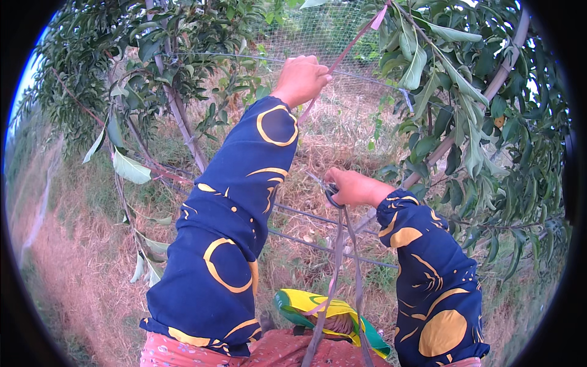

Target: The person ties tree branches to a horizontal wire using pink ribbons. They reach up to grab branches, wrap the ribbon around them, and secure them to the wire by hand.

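My left hand, raised at the upper middle, grips a pink strip of tape that runs up to a leafy branch at the upper right and hangs a little below the hand. The hand is beside a thin trellis wire. Lower and to the right, my right hand holds small dark-handled scissors, their tips pointing up and left. A grey cloth strap hangs from the scissors' handles towards my waist. A yellow and green bag with bundled strips sits at my waist.
Slanting tree trunks stand at the left and right, with dense leaves. Dark lines cross low in front of me. A green net hangs behind. Another pink strip reaches the left branches. Dry grass covers the ground.
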A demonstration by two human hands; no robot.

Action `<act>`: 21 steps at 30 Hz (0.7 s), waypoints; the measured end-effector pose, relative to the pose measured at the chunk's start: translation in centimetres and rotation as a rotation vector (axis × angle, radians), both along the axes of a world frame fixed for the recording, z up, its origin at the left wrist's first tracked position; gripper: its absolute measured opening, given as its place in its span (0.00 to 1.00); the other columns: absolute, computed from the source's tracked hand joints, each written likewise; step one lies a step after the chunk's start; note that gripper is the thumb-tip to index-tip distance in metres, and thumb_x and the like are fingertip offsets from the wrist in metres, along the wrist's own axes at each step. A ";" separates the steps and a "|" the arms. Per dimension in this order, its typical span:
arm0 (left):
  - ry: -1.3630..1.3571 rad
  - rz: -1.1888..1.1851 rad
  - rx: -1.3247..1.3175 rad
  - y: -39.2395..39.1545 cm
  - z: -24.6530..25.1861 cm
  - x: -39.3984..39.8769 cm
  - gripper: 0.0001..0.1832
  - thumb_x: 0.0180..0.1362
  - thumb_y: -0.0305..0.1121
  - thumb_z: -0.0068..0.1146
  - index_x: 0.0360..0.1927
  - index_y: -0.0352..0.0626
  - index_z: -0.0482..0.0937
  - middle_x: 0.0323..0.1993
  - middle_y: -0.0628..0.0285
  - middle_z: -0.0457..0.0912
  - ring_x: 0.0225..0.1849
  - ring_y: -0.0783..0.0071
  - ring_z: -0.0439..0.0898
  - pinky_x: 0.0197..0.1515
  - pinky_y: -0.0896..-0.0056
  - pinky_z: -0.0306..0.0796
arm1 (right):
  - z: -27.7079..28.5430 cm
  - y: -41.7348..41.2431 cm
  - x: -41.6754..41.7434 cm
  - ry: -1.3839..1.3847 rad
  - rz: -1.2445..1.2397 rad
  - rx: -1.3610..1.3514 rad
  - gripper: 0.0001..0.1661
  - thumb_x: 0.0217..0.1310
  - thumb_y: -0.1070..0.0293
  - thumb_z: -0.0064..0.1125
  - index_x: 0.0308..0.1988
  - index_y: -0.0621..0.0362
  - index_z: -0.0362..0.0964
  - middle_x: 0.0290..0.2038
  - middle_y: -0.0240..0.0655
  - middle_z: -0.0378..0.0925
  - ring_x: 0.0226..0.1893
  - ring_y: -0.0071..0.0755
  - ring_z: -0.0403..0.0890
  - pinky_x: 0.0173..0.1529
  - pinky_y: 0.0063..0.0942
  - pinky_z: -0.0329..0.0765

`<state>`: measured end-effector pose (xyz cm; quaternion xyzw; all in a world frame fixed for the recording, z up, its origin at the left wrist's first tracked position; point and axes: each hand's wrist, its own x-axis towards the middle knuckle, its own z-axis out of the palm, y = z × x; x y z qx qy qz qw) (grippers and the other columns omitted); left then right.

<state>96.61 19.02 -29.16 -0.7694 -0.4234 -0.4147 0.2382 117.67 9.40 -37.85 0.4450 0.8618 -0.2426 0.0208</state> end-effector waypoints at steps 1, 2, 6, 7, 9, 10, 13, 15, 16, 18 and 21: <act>-0.002 -0.008 0.014 -0.1 -0.1 0.0 0.12 0.55 0.42 0.52 0.22 0.48 0.77 0.24 0.62 0.72 0.34 0.61 0.72 0.37 0.57 0.63 | 0.7 -0.8 0.2 0.045 -0.039 -0.106 0.31 0.44 0.62 0.67 0.48 0.61 0.65 0.34 0.45 0.76 0.29 0.42 0.79 0.36 0.35 0.74; -0.007 -0.010 0.012 -0.2 -0.1 0.0 0.12 0.55 0.42 0.52 0.21 0.48 0.76 0.24 0.62 0.71 0.34 0.61 0.72 0.38 0.57 0.62 | -0.9 0.2 1.1 0.113 0.106 0.098 0.28 0.44 0.63 0.67 0.46 0.60 0.66 0.33 0.43 0.76 0.27 0.40 0.78 0.34 0.34 0.74; -0.014 -0.014 -0.008 -0.4 0.2 0.5 0.11 0.55 0.41 0.53 0.22 0.48 0.76 0.25 0.63 0.72 0.35 0.61 0.71 0.39 0.58 0.62 | 0.1 -0.5 3.3 0.109 0.321 0.454 0.15 0.46 0.68 0.63 0.36 0.58 0.69 0.32 0.41 0.76 0.29 0.37 0.78 0.35 0.33 0.74; -0.007 0.007 -0.037 -0.5 0.3 0.5 0.11 0.55 0.42 0.52 0.24 0.49 0.78 0.27 0.63 0.72 0.37 0.61 0.71 0.40 0.59 0.62 | 0.6 -0.8 3.6 0.145 0.288 0.322 0.13 0.46 0.69 0.62 0.35 0.58 0.70 0.30 0.39 0.75 0.28 0.35 0.77 0.35 0.32 0.74; 0.006 0.049 -0.092 -0.8 0.3 -0.2 0.11 0.56 0.43 0.52 0.27 0.50 0.81 0.29 0.63 0.74 0.39 0.61 0.72 0.43 0.59 0.61 | 1.4 -1.2 3.6 0.212 0.223 0.061 0.09 0.47 0.72 0.60 0.32 0.57 0.71 0.27 0.36 0.75 0.27 0.31 0.76 0.34 0.30 0.73; 0.004 0.045 -0.092 -0.8 0.3 0.1 0.11 0.55 0.43 0.53 0.27 0.50 0.80 0.28 0.63 0.73 0.39 0.61 0.72 0.42 0.59 0.61 | 1.6 -1.2 4.1 0.238 0.228 0.026 0.07 0.47 0.72 0.59 0.31 0.59 0.72 0.23 0.34 0.75 0.26 0.27 0.74 0.34 0.27 0.72; -0.001 0.028 -0.103 -1.0 0.4 0.0 0.10 0.54 0.43 0.53 0.26 0.50 0.80 0.28 0.63 0.73 0.39 0.62 0.71 0.42 0.60 0.60 | 1.8 -0.6 5.1 0.258 0.231 -0.089 0.07 0.48 0.72 0.60 0.32 0.59 0.73 0.24 0.33 0.75 0.27 0.24 0.74 0.35 0.27 0.72; -0.001 -0.008 0.028 -0.8 0.2 -0.2 0.12 0.53 0.40 0.54 0.19 0.46 0.74 0.24 0.61 0.71 0.32 0.59 0.71 0.36 0.58 0.63 | 1.9 0.0 5.6 0.258 0.247 -0.117 0.06 0.50 0.72 0.58 0.33 0.59 0.75 0.23 0.31 0.76 0.24 0.22 0.74 0.30 0.24 0.73; 0.006 -0.006 0.013 -0.7 0.2 -0.2 0.12 0.53 0.40 0.54 0.19 0.46 0.74 0.24 0.61 0.71 0.32 0.59 0.71 0.36 0.58 0.63 | 2.0 0.2 5.9 0.232 0.214 -0.167 0.06 0.51 0.72 0.57 0.33 0.59 0.75 0.23 0.31 0.76 0.22 0.22 0.74 0.28 0.24 0.73; 0.013 0.002 -0.008 -0.7 0.2 -0.3 0.12 0.53 0.40 0.54 0.18 0.46 0.74 0.23 0.61 0.71 0.32 0.59 0.71 0.36 0.58 0.63 | 2.5 0.6 6.2 0.197 0.164 -0.234 0.06 0.52 0.72 0.56 0.33 0.59 0.76 0.22 0.30 0.76 0.20 0.22 0.75 0.25 0.23 0.74; -0.004 0.004 -0.021 -0.7 0.3 -0.3 0.13 0.53 0.40 0.54 0.18 0.46 0.74 0.23 0.61 0.71 0.32 0.59 0.71 0.35 0.58 0.63 | 3.4 1.3 6.0 0.170 0.135 -0.256 0.07 0.55 0.73 0.55 0.35 0.60 0.77 0.23 0.29 0.77 0.19 0.21 0.75 0.23 0.22 0.74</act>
